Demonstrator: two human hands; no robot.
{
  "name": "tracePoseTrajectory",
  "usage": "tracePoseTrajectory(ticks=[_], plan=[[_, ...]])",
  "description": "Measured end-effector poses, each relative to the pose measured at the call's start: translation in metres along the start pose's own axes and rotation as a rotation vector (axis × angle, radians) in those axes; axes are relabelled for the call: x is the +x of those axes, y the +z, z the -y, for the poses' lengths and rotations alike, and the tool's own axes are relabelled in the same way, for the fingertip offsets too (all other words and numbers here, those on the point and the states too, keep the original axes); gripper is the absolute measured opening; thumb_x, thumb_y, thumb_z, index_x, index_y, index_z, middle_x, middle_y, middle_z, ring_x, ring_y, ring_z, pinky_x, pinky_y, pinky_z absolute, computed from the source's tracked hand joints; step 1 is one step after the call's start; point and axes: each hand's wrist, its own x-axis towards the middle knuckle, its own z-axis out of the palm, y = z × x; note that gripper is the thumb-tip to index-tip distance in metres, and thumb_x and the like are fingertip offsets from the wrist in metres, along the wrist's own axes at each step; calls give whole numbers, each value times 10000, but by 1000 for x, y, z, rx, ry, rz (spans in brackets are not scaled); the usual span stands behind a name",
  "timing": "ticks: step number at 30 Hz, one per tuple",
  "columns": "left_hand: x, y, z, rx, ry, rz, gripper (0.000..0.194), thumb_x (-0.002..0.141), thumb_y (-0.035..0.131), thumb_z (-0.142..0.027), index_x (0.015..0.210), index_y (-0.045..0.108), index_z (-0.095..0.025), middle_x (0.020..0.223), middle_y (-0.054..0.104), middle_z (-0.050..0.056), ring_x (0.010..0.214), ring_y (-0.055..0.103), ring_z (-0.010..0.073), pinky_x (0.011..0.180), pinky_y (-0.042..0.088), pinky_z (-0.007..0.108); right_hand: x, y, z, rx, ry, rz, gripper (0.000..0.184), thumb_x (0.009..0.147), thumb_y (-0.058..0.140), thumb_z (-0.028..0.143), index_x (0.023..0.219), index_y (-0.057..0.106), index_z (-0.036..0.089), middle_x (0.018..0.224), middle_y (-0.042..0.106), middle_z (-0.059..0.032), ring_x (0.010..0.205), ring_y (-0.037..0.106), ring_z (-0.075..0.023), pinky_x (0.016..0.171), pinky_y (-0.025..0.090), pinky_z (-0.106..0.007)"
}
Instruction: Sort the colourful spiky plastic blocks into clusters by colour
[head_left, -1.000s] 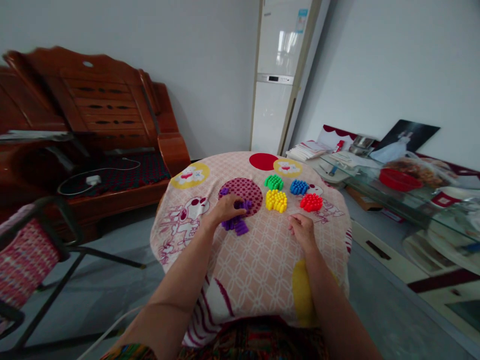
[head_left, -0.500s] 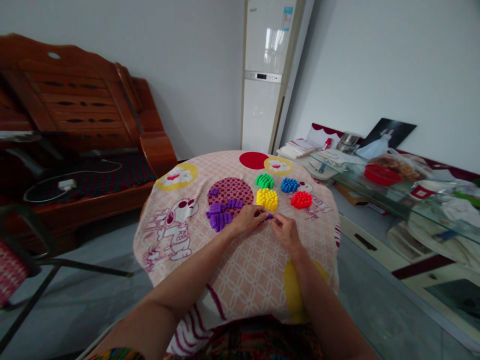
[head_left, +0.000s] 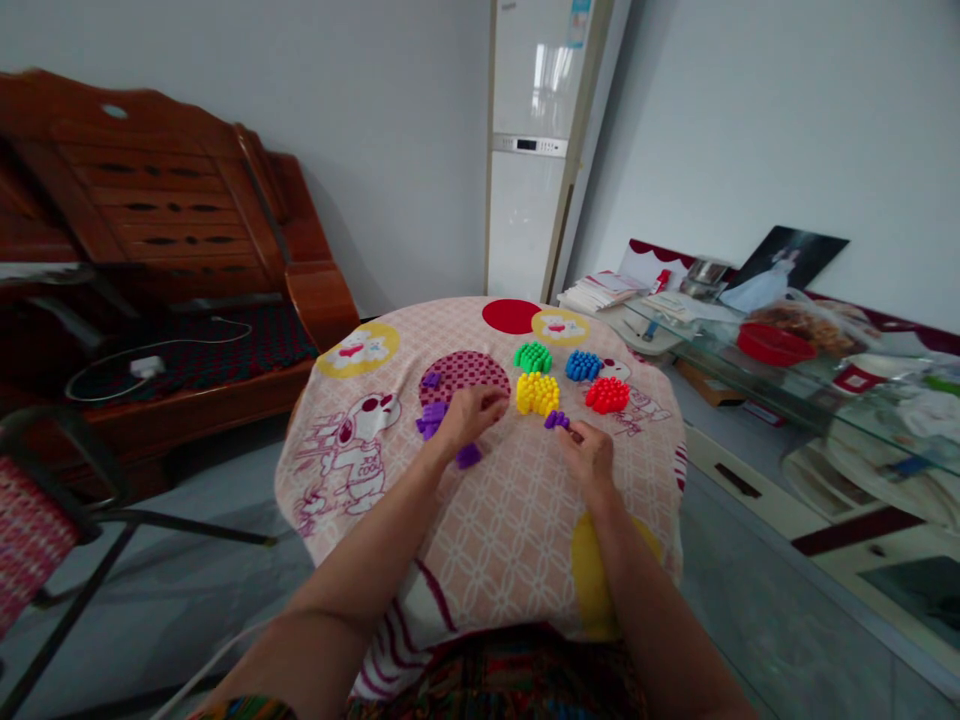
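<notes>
My left hand [head_left: 474, 416] hovers over the loose purple blocks [head_left: 433, 418], its fingers loosely curled and a little apart, with nothing visible in them. It partly hides the pile. My right hand [head_left: 589, 455] pinches the near end of a small knobbly purple block piece [head_left: 556, 420] close to the tablecloth. Just beyond that piece stands a cluster of yellow knobbed blocks [head_left: 538, 394]. Red blocks [head_left: 607, 395], blue blocks [head_left: 583, 366] and green blocks [head_left: 532, 357] form separate clusters around it. One purple block [head_left: 469, 456] lies apart, near my left wrist.
A patterned cloth covers the round table [head_left: 495, 540]. To the right, a glass-topped cabinet [head_left: 750, 375] holds papers, a red bowl [head_left: 775, 343] and bags. A wooden bench [head_left: 180, 220] stands at the left, a folding chair [head_left: 45, 520] nearer. Behind is a tall white unit [head_left: 529, 200].
My left hand has left the purple piece and moved left to the purple pile. My right hand keeps the piece, now slightly farther right beside the yellow cluster. The view has shifted slightly.
</notes>
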Motion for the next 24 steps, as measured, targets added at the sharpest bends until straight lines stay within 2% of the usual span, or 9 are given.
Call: tracePoseTrajectory(ticks=[3,5,7,10,14,16,19,21,24], plan=[[-1,-31,24,144,-155,-209,292,857,531,-282,1008,742,-150,947,753,74,818,675,184,764,491,264,3,-2,-4,-99,72,-75,319,829,560,440,666,678,193,604,629,-27,559,483,-139,543,284,-254],[-5,-47,39,234,-260,-228,314,847,553,-332,1019,745,-154,943,756,82,836,681,207,768,496,286,3,-2,-4,-157,102,-52,295,827,577,430,675,685,202,629,648,-37,578,503,-144,547,280,-257],[-10,-58,52,315,-335,-148,338,820,598,-412,990,758,-167,905,758,85,820,681,227,737,493,302,4,0,-3,-204,131,0,268,828,592,412,687,692,208,655,663,-53,597,534,-153,554,286,-263],[-17,-67,66,355,-374,11,329,770,646,-497,849,772,-203,794,750,63,732,670,218,664,468,296,4,2,-1,-244,152,31,239,832,600,393,712,705,214,680,684,-66,624,572,-166,557,304,-267],[-19,-73,74,332,-349,89,284,723,676,-489,681,719,-211,644,701,23,611,622,178,591,428,278,4,1,1,-267,140,29,211,806,640,391,714,716,217,712,717,-62,613,581,-153,548,310,-260],[-18,-75,71,326,-327,71,236,702,698,-438,699,710,-202,640,690,13,605,607,169,594,424,273,4,0,2,-276,137,35,204,801,650,391,718,721,219,738,730,-61,608,582,-150,546,308,-260],[-12,-72,56,258,-295,-40,235,730,676,-396,802,714,-176,708,703,23,645,613,169,618,436,273,3,-2,2,-274,143,33,194,795,657,391,724,724,223,759,738,-57,606,582,-151,545,306,-262],[-8,-61,38,165,-234,-88,253,773,636,-384,868,711,-161,766,714,31,675,621,168,630,448,268,3,-2,2,-258,140,26,183,787,659,387,720,721,228,747,734,-49,608,581,-151,546,308,-259],[-1,-30,6,55,-97,-26,213,788,614,-294,921,711,-159,833,726,33,712,630,156,652,462,251,3,-2,0,-209,138,27,173,769,661,386,713,715,231,724,723,-37,615,581,-152,547,317,-252]])
